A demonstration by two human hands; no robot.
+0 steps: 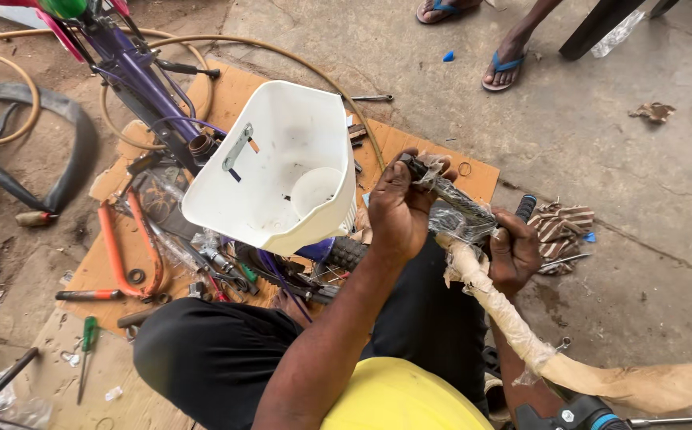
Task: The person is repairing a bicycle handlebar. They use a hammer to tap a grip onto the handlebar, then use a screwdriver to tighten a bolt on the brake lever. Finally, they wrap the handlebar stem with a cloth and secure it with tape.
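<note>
The left hand point(400, 209) is closed around the upper end of a dark handlebar grip point(449, 193), fingers curled over its tip, where a scrap of clear wrap point(433, 166) sticks out. The right hand point(515, 253) is clenched on the lower end of the same bar, just below a crinkled plastic sleeve point(461, 223). The grip's long axis runs on a diagonal, from upper left at the left hand down to the lower right at the right hand, held above the person's lap. From under the right hand a tan paper-wrapped tube point(505, 318) trails down and to the right, widening toward the frame's edge.

Just left of the left hand stands a white plastic basket point(270, 171), tilted with its open side up, a metal bracket point(237, 146) fixed to its inner wall. Behind it a purple bike frame point(135, 76) slants to the upper left. All this rests on flat brown cardboard point(226, 91), strewn with tools: an orange hacksaw point(127, 251), a green screwdriver point(87, 346). A striped rag point(565, 223) lies right of the hands. Another person's feet in blue sandals point(505, 68) stand on the concrete at top.
</note>
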